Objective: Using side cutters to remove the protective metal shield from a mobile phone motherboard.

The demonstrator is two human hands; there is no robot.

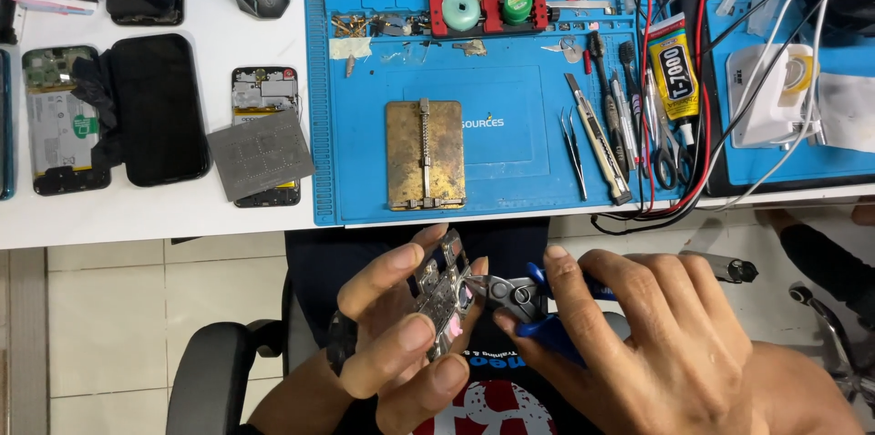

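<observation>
Left hand, fingers curled and thumb pressed in, grips a bare phone circuit board, a thin, knobbly slab of metal shields held tilted over the lap, below the white table's edge. Just right of it, the steel nose of blue-handled cutting pliers touches the board's edge. Right hand wraps the rubbery handles, forefinger stretched along them. Above lies a ribbed blue silicone mat bearing a tarnished brass holder plate.

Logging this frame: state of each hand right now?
Left hand: closed on a phone circuit board, held upright over the lap.
Right hand: closed on blue-handled cutters, tips at the board's edge.
</observation>
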